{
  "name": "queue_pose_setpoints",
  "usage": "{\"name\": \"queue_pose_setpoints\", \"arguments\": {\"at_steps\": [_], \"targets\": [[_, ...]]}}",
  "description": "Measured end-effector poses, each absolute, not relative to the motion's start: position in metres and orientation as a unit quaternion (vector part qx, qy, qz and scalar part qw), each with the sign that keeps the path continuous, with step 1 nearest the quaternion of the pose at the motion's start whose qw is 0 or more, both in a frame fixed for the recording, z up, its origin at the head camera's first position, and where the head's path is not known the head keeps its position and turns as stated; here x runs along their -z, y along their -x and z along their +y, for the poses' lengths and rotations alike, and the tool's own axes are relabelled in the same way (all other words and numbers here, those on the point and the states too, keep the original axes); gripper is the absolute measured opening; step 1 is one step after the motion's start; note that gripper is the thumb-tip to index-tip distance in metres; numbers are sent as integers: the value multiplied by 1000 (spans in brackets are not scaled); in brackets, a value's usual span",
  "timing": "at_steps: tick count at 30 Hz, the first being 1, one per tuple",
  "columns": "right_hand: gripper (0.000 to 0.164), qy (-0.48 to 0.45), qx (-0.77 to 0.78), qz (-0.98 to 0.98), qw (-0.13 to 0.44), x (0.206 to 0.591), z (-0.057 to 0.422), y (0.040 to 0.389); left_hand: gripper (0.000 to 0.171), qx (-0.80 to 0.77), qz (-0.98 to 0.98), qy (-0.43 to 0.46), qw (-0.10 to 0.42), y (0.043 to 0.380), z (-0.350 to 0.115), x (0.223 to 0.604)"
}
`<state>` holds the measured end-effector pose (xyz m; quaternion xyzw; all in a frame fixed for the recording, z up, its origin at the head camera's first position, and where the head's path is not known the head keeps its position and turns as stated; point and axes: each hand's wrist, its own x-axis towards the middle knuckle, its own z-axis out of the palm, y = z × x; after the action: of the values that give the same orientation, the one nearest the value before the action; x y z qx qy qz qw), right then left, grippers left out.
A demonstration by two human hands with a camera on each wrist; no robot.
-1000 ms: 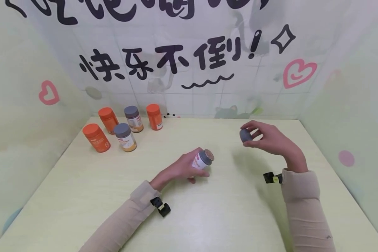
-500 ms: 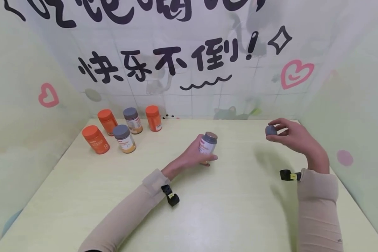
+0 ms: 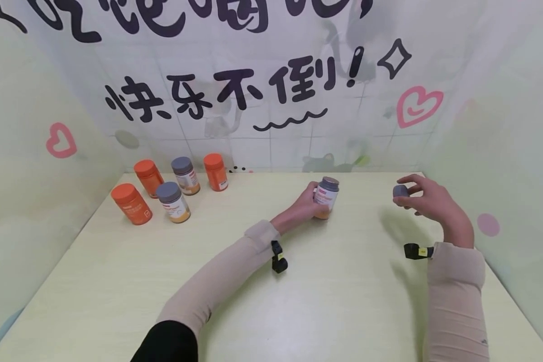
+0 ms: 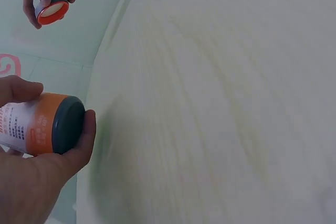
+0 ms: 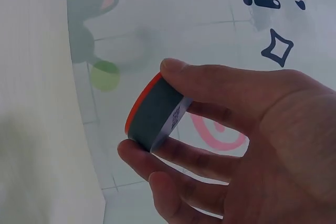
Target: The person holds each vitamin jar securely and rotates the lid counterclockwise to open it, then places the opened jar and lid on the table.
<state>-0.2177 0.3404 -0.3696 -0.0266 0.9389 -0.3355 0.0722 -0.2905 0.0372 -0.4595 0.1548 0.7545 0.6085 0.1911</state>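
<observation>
My left hand point(image 3: 300, 209) grips a jar point(image 3: 327, 197) with a white label and an orange lower band, held nearly upright at the far side of the table. Its top shows a grey rim. In the left wrist view, thumb and fingers wrap the jar point(image 4: 39, 124), whose base is dark. To the right, my right hand point(image 3: 432, 202) holds a small grey lid point(image 3: 400, 191) up off the table. Seen from the right wrist, the lid point(image 5: 157, 109) has an orange-red edge and a printed code on its flat face, pinched between thumb and fingertips.
Several jars stand at the back left of the table point(image 3: 335, 301): orange jars point(image 3: 133, 205) with orange lids and grey-lidded jars point(image 3: 175, 203) with white labels. A wall with large lettering point(image 3: 235, 88) rises behind the table; side walls stand left and right.
My left hand has carried the jar to the right and farther back, turning it from tilted to nearly upright. The right hand has moved right with the lid. The standing jars have stayed put.
</observation>
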Motion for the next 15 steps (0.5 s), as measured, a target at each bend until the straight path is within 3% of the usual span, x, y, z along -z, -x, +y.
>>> {"name": "queue_pose_setpoints", "arguments": {"at_steps": [15], "targets": [[57,16,318,946,69,377,353,220,76,-598,772,-176,125,309,113,466]]}}
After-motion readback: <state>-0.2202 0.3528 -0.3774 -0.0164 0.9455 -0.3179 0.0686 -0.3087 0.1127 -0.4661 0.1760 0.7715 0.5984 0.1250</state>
